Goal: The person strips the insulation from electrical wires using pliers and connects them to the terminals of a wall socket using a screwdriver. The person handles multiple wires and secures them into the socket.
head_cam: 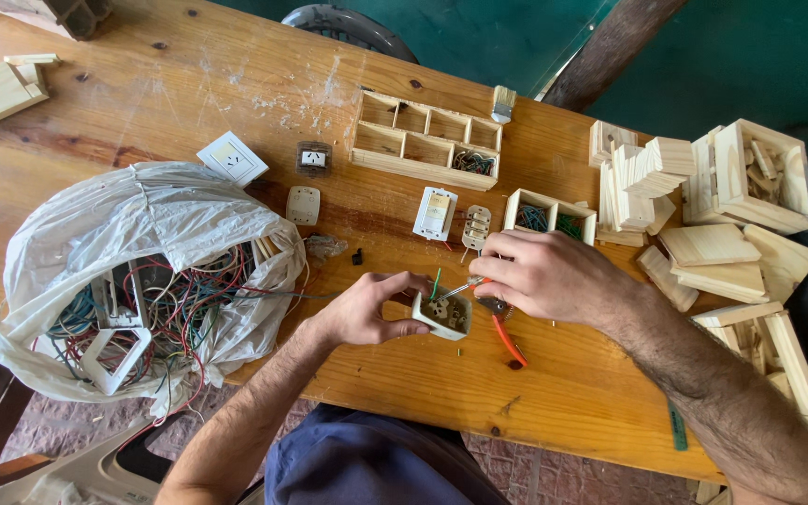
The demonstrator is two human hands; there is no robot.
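White socket module (443, 315) pinched in left hand (367, 309) | right hand (544, 273) screwdriver (457, 290) above

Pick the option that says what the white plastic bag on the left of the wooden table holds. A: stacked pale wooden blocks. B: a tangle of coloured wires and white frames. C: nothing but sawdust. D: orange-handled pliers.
B: the open white plastic bag shows a tangle of coloured wires and white frames inside; the pale wooden blocks sit on the wooden table to the right.

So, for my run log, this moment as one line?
left hand: holds socket module | right hand: screwdriver at module | pliers on table
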